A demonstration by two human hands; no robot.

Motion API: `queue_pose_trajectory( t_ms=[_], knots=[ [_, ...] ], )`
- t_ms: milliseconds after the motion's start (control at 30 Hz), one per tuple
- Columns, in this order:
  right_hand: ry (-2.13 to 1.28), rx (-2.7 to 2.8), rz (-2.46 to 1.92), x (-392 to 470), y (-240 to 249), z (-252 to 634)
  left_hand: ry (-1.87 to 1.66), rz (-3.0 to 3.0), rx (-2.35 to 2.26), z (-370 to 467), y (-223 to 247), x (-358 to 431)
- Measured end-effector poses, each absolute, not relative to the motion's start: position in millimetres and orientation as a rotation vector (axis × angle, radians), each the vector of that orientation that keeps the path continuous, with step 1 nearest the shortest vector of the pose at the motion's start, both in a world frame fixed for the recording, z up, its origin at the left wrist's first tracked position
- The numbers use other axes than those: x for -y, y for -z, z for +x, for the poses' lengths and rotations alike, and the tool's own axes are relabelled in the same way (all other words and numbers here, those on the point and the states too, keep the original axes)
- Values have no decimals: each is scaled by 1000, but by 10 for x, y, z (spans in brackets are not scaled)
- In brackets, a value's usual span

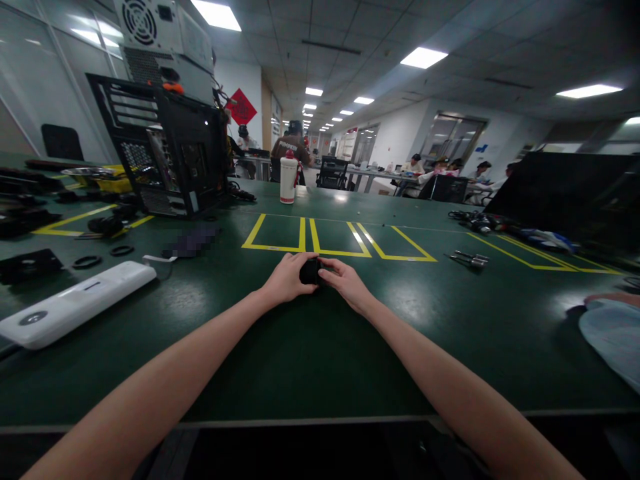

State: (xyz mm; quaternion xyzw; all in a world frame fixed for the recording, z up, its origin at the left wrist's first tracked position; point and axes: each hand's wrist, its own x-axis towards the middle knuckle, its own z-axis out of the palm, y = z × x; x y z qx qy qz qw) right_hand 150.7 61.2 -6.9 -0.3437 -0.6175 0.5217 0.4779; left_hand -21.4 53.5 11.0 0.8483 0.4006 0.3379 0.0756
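Note:
A small black object (311, 271) is between my two hands above the green table (320, 360), near its middle. Its exact kind cannot be made out; it looks dark, compact and rounded. My left hand (287, 279) curls around its left side, thumb below and fingers over the top. From the right, my right hand (347, 283) grips it with thumb and fingertips. Fingers cover part of the object. Just beyond my hands lie yellow tape outlines (341, 253) on the tabletop.
At left stand a black computer case (165, 147) and a long white power strip (80, 303). Two black rings (87, 262) lie nearby. A white bottle (288, 179) stands farther back. Metal prongs (469, 260) and a plastic bag (613, 333) are at right. People sit in the background.

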Motion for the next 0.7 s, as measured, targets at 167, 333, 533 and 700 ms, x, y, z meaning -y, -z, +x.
queue_pose_trajectory(
  t_ms=[167, 333, 533, 700],
  knots=[
    [-1316, 1502, -741, -554, 58, 1514, -1020, 2551, -1195, -210, -109, -538],
    [-1243, 1486, -853, -594, 98, 1514, -1012, 2558, -1207, -209, -121, -540],
    [-1286, 1518, -840, -663, 115, 1527, -1004, 2548, -1213, -211, -112, -540],
    [-1354, 1524, -706, -581, 75, 1539, -1029, 2548, -1183, -212, -109, -544]
  ],
)
